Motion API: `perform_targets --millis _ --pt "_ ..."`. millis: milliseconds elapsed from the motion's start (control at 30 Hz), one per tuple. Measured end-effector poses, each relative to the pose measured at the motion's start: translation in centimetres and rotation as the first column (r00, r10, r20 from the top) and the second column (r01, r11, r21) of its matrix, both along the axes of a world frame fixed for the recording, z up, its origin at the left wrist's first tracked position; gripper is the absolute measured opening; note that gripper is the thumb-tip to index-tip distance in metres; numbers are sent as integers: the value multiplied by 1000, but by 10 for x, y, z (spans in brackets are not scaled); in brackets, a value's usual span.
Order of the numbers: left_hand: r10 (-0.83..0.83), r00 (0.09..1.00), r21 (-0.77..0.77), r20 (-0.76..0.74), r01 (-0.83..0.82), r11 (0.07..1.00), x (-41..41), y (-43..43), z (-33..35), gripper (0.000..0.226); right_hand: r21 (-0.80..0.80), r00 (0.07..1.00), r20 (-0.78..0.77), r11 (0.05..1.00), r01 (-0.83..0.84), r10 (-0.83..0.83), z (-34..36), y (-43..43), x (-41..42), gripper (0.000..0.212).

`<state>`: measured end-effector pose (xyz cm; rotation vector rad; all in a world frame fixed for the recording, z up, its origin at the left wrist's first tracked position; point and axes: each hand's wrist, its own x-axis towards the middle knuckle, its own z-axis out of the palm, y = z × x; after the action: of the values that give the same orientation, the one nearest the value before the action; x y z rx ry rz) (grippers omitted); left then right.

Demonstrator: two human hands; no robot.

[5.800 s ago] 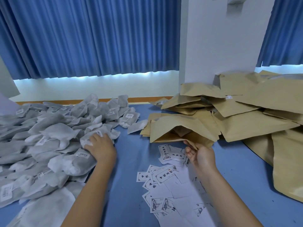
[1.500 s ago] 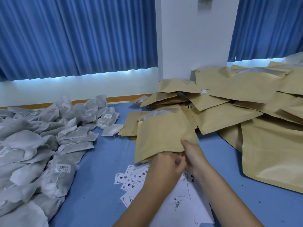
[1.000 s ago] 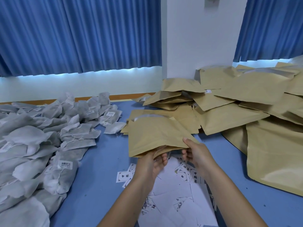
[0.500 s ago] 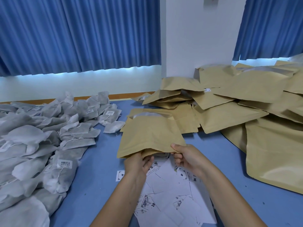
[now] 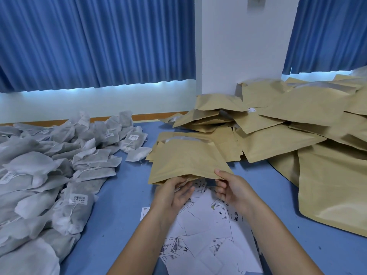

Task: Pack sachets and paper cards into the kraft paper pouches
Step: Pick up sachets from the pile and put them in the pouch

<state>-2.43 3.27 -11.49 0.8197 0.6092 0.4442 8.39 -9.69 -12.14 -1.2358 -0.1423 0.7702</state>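
Right hand (image 5: 232, 188) pinches the near edge of a pouch (image 5: 188, 160), thumb on top, lifting that end just above the cards (image 5: 200, 227) scattered on the blue desk (image 5: 119, 199). Left hand (image 5: 172, 196) sits loosely bent at the pouch's mouth, touching its underside; whether it grips I cannot tell. Sachets (image 5: 59, 167) pile to the left, more pouches (image 5: 294, 126) heap right
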Motion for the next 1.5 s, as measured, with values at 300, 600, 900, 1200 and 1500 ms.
perform_targets --millis 300,600,900,1200,1500 --pt "-179 966 378 -186 239 895 -4 -24 23 52 83 994 -94 995 56 -48 4 -2 5 26" --pt "258 966 932 -4 97 -349 -2 -34 -6 15 105 991 -130 993 50 -36 7 -5 4 26" --pt "545 755 763 -365 578 -289 4 -14 -17 29 100 978 -195 994 -49 68 6 -1 -2 29" --pt "-40 992 992 -123 122 -21 -4 -53 -9 20 173 976 -216 983 66 -27 8 -2 -3 31" --pt "-166 981 -144 99 179 973 0 -28 4 73 126 993 -116 992 15 -1 12 -8 4 27"
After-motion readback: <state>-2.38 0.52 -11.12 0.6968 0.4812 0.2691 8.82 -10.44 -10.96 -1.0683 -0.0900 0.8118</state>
